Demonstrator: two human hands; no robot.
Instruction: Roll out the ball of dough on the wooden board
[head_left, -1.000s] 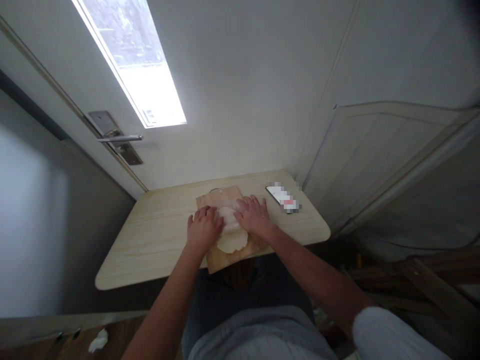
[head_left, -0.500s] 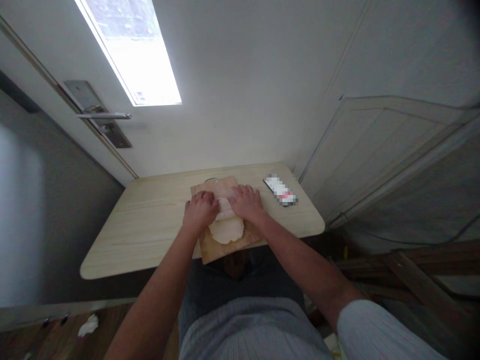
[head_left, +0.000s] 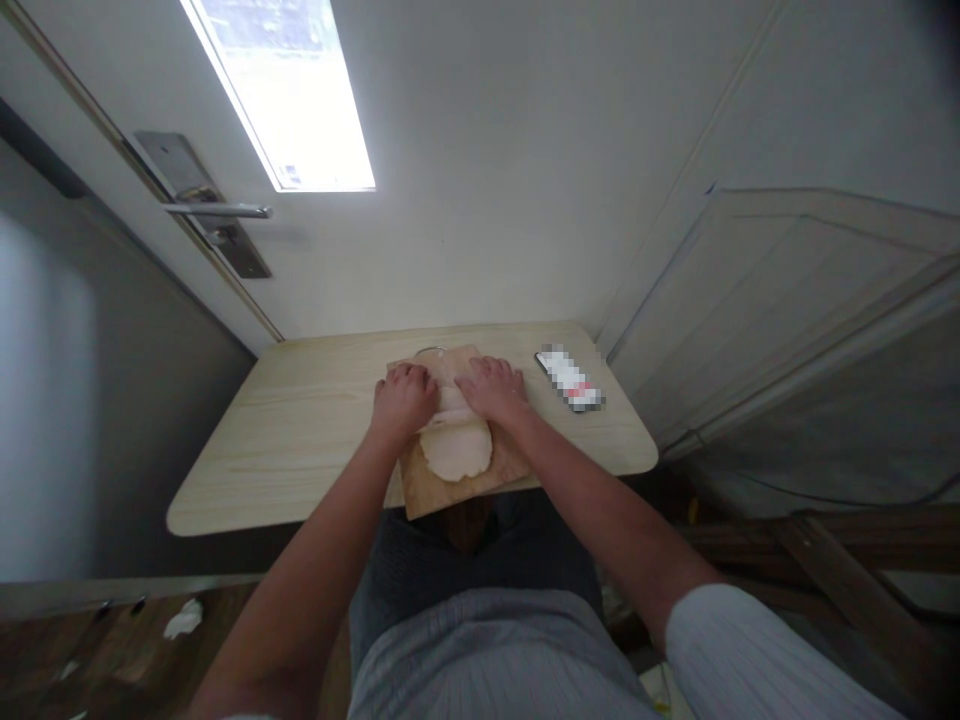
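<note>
On a wooden cutting board (head_left: pixel 442 492) lies a flat, pale, round sheet of dough (head_left: pixel 457 452) with a ragged near edge. Across its far part runs a pale, bar-like roll (head_left: pixel 451 402); I cannot tell whether it is a rolling pin or rolled dough. My left hand (head_left: pixel 405 400) is closed over the roll's left end, fingers curled and pointing away from me. My right hand (head_left: pixel 493 388) presses on the right end, its fingers bent over it. Both palms hide the ends of the roll.
The board sits at the near edge of a light wooden table (head_left: pixel 300 420) and slightly overhangs it. A phone (head_left: pixel 570 380) with a blurred screen lies to the right. Behind the table stands a white door with a metal handle (head_left: pixel 225 210). Crumpled white paper (head_left: pixel 184 620) lies on the floor.
Both hands have shifted slightly away from me along the board, and a little more of the dough shows in front of them. The whole view has tilted slightly.
</note>
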